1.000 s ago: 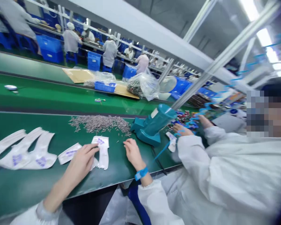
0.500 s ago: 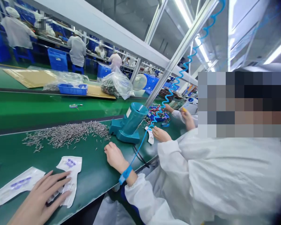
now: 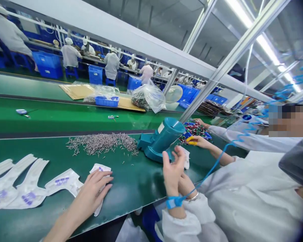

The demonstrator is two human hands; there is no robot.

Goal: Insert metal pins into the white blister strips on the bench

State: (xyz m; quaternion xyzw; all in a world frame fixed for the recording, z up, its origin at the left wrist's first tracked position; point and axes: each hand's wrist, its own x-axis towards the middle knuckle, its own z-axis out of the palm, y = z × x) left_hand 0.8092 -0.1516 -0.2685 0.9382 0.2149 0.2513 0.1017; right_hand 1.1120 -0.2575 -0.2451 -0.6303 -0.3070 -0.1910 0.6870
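Observation:
My left hand [image 3: 94, 190] reaches in from the lower left, palm down, its fingers stretched over a white flat curved piece with purple print [image 3: 101, 167]. The fingers lie on or just over it and hide its middle. Left of the hand, touching or very near it, is another white printed piece [image 3: 62, 181]. Farther left, more of these pieces [image 3: 27, 198] lie in a row, with narrow ends pointing up. My right hand is out of view.
Small grey metallic parts [image 3: 103, 143] are heaped behind my hand. A teal funnel-topped machine [image 3: 164, 141] stands right of them. A co-worker's hands [image 3: 175, 164], one with a blue wrist strap [image 3: 175, 202], are nearby. Another person's hand holds something yellow [image 3: 192, 140]. A green belt [image 3: 53, 117] runs behind.
The view has swung left, so everything sits farther right in it. My left hand stays over the white piece, its fingers closer together. The co-worker's strapped hand has lifted from the table.

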